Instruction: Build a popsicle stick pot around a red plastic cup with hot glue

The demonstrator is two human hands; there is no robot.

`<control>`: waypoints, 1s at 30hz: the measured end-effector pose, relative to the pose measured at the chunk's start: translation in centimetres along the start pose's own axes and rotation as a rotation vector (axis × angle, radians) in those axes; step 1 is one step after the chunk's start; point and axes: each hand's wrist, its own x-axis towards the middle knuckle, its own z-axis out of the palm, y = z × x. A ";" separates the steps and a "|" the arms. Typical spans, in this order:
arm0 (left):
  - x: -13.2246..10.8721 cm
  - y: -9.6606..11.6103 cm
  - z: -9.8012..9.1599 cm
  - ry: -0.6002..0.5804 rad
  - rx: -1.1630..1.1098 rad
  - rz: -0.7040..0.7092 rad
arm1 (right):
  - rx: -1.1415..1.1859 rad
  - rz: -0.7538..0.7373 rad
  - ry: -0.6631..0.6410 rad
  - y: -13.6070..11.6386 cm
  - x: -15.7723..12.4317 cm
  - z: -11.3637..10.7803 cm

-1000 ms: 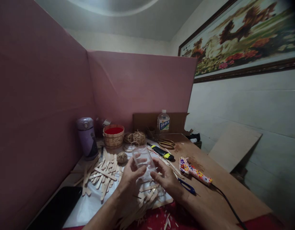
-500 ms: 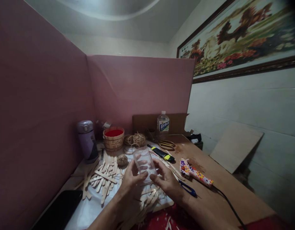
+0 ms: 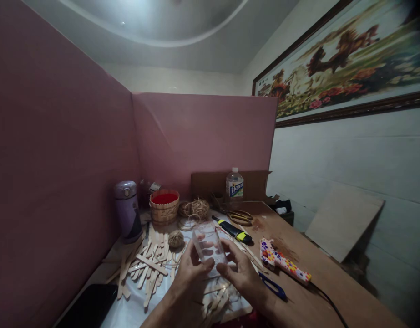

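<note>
Between my two hands is a clear plastic cup [image 3: 210,248], tilted a little and held above the table. My left hand [image 3: 192,269] grips its left side, with the thumb in front and the fingers behind. On the other side, my right hand [image 3: 239,269] holds the cup the same way. Beneath and around the hands lie wooden craft sticks [image 3: 151,264], some of them in a loose heap on the left. A small ball of twine [image 3: 176,238] rests just beyond my left hand.
Along the back stand a purple flask [image 3: 127,214], a wooden bucket [image 3: 164,209] with a red inside, coiled twine [image 3: 199,208] and a plastic bottle [image 3: 235,184]. To the right lie scissors [image 3: 240,216], a utility knife [image 3: 233,230], blue-handled scissors [image 3: 274,287] and a corded, flower-patterned glue gun [image 3: 283,262].
The whole scene sits slightly lower in the view, as the camera has tipped up. Both hands keep the cup in nearly the same hold.
</note>
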 end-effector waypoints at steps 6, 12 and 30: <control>-0.3 0.1 0.2 -0.015 -0.014 0.001 | -0.028 -0.002 -0.002 -0.4 0.0 0.0; -0.7 1.5 1.0 0.072 0.031 0.085 | -0.139 -0.066 0.141 0.1 0.3 -0.5; 0.6 0.2 -0.1 0.141 0.438 0.179 | -0.256 -0.116 0.391 0.0 1.0 -1.0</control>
